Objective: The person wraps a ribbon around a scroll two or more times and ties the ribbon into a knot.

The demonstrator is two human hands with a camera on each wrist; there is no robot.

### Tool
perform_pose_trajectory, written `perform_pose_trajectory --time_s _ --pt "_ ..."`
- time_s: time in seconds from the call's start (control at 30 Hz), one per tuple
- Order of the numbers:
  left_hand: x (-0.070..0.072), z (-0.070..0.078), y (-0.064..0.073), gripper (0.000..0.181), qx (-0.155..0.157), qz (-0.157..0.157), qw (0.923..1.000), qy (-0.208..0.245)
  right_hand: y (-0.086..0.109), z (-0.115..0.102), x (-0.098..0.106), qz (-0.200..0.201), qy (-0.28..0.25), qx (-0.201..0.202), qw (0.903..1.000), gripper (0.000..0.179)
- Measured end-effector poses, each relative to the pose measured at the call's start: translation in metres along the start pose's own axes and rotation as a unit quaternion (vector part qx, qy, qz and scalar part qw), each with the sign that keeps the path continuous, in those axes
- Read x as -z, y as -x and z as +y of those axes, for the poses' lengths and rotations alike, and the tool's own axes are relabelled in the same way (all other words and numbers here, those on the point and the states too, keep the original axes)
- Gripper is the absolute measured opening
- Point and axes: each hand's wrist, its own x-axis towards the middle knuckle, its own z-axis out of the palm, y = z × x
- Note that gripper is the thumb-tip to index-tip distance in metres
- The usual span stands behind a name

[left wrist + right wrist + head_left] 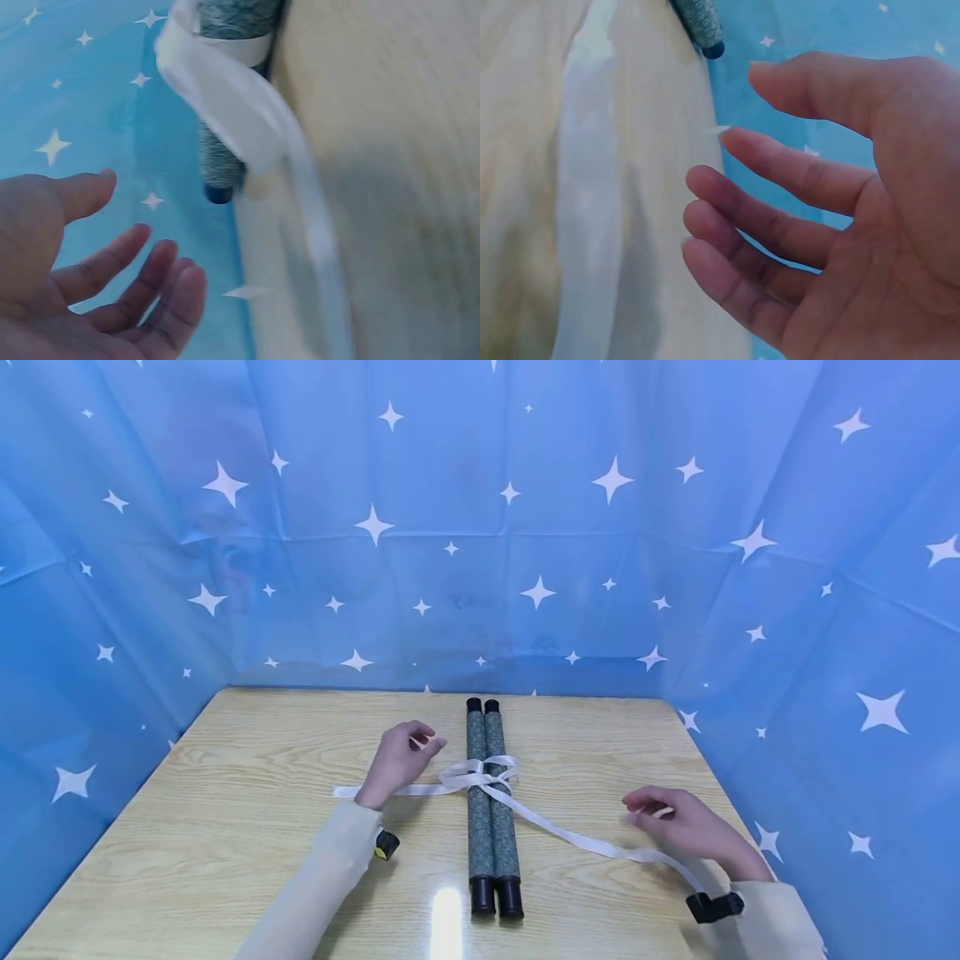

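Two green patterned scroll rolls (480, 835) with black end caps lie side by side on the table, tied together by a white ribbon (577, 838) with a bow around their middle. One ribbon tail runs left beneath my left hand (397, 762), the other right toward my right wrist. My left hand is just left of the bow, fingers loosely bent and holding nothing; in the left wrist view a ribbon loop (225, 97) hangs over the rolls. Well to the right, my right hand (678, 821) is above the ribbon tail (589, 202), its fingers relaxed with nothing between them.
The light wood table (247, 777) has its far edge against a blue curtain (450, 568) with white stars, which also stands along both sides. A bright light reflection shows near the front. Dark wrist devices (714, 907) sit at both cuffs.
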Motion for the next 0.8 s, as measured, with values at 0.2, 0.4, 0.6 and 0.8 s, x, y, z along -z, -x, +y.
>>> perform_pose_trajectory --time_s 0.2,0.4,0.6,0.8 --pt "0.002 0.022 0.005 0.024 -0.115 -0.009 0.9931 -0.020 -0.024 -0.016 -0.005 0.031 0.007 0.012 0.9994 0.039" --pt "-0.013 0.037 0.014 0.015 -0.196 -0.073 0.9778 -0.016 -0.052 -0.037 -0.023 0.044 -0.001 0.020 0.9989 0.039" --pt "-0.030 0.042 0.020 0.017 -0.216 -0.149 0.9641 -0.038 -0.081 -0.055 -0.050 0.035 0.006 0.022 0.9991 0.039" --pt "-0.042 0.045 0.020 0.015 -0.231 -0.189 0.9494 -0.097 -0.105 -0.072 -0.070 0.035 0.000 0.008 0.9993 0.036"
